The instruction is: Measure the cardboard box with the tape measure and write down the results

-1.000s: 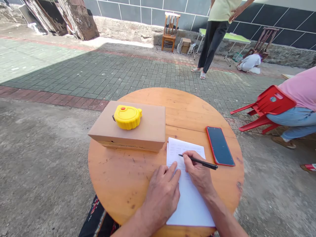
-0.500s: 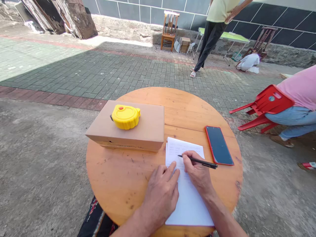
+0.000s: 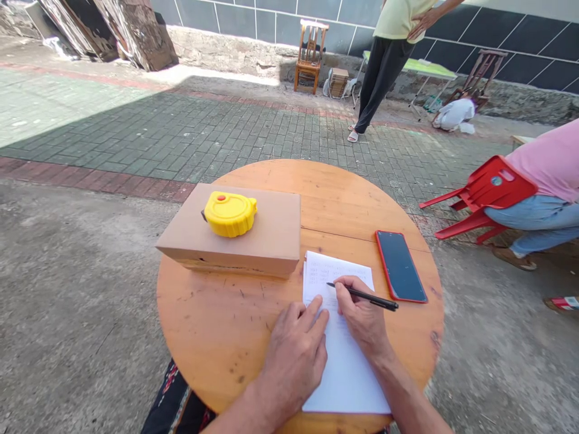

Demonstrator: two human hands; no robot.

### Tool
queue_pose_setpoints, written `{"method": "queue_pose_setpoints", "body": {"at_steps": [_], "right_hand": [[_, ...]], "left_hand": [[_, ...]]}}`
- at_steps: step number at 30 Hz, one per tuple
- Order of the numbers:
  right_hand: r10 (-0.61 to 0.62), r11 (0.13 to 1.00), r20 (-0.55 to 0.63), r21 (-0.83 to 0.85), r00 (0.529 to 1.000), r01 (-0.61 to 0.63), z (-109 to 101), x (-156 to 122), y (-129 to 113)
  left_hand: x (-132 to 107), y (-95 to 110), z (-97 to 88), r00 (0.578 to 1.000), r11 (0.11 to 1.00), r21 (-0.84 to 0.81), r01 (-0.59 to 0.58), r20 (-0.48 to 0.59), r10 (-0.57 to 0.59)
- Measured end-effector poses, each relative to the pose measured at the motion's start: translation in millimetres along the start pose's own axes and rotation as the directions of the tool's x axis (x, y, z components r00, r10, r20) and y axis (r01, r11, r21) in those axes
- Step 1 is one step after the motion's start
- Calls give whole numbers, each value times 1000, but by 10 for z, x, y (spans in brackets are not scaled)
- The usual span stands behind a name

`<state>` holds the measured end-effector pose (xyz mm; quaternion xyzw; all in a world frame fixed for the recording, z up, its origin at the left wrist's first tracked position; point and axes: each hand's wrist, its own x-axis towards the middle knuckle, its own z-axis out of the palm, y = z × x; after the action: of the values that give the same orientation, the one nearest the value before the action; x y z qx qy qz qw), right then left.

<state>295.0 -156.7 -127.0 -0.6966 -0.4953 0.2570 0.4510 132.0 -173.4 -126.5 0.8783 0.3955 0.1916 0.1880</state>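
Observation:
A black pen (image 3: 373,298) is gripped between the thumb and fingers of my right hand (image 3: 364,319). Its tip points at several lines of handwriting near the top of the white paper sheets (image 3: 344,380). My left hand (image 3: 296,349) lies palm down across the left edge of the paper, fingers stretched out and holding nothing. To the right of the paper rests a phone (image 3: 401,266) with a red rim and a dark screen. A yellow tape measure (image 3: 230,214) sits on a closed cardboard box (image 3: 275,226) at the upper left.
Everything stands on a round wooden table (image 3: 217,337). On the right, a person in pink sits on a red plastic chair (image 3: 502,184). Across the paving another person (image 3: 384,72) stands near a green folding table (image 3: 429,68) and a wooden chair (image 3: 310,57).
The pen tip has shifted very slightly right along the writing. My left hand keeps its place. The standing person has changed the position of the legs and hand a little.

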Motion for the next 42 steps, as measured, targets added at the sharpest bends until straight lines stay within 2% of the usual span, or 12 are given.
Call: {"method": "queue_pose_setpoints", "body": {"at_steps": [12,20,42], "right_hand": [[16,1000,9,12,1000,-16,-16,-8,-2],[65,996,-43,61,997,-62,-35,-6,-29],[29,999,-14,28,999,-29,-9,13,-24]], "left_hand": [[16,6,-3,1000,1000,2,0,-6,0],[5,8,1,1000,1000,1,-1,-6,1],[29,4,-6,1000,1000,-4,8,-3,-8]]}}
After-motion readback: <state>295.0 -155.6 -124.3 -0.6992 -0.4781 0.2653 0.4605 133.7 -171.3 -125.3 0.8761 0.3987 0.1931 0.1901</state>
